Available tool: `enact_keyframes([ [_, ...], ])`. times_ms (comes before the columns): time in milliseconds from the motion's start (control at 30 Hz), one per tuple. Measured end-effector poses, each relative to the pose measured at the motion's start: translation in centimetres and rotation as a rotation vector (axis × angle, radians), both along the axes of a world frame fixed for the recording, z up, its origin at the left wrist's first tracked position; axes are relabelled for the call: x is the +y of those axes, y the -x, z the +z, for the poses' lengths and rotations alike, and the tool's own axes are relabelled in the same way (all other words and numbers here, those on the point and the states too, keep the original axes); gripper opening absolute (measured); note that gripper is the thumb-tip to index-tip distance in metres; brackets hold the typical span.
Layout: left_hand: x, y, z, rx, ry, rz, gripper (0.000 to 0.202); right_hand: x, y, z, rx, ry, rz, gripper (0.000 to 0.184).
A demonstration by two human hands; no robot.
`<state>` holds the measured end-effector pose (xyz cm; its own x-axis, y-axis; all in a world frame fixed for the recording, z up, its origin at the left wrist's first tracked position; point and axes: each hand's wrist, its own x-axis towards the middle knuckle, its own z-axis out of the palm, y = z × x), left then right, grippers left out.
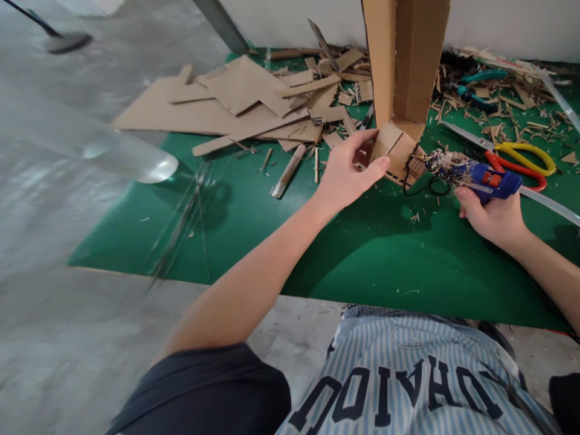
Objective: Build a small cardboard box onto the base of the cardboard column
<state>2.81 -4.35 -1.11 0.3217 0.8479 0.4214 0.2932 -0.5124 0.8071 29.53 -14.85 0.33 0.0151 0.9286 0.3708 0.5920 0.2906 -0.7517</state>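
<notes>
My left hand (348,169) is closed on a small folded cardboard piece (395,150), thumb on its near face and fingers behind. The piece has dark lines along its edges and stands at the foot of a tall cardboard upright (412,60). In my right hand (493,214) is a blue hot glue gun (484,178), its front end covered in stuck scraps and strands. The nozzle points left, at the right edge of the cardboard piece; whether it touches is unclear. A clear glue stick (550,205) runs out of its back. A thin black cord (419,184) loops below the nozzle.
Scissors with yellow and red handles (525,154) lie just behind the glue gun. Cardboard offcuts (244,99) are heaped at the back left, with more scraps and teal-handled tools (480,90) at the back right. The green tabletop (254,235) ends close to my body.
</notes>
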Motion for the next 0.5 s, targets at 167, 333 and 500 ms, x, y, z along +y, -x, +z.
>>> enact_keyframes([
  [167,0.03,0.01,0.0,-0.005,0.005,-0.001,0.076,-0.01,0.23,0.33,0.015,0.003,0.023,0.042],
  [333,0.07,-0.01,-0.03,-0.016,0.019,-0.01,0.075,-0.09,0.51,0.7,0.017,0.007,0.05,0.04],
  [500,0.19,-0.01,0.0,-0.024,0.021,-0.011,0.074,-0.16,0.54,0.71,0.033,0.017,0.048,0.042],
])
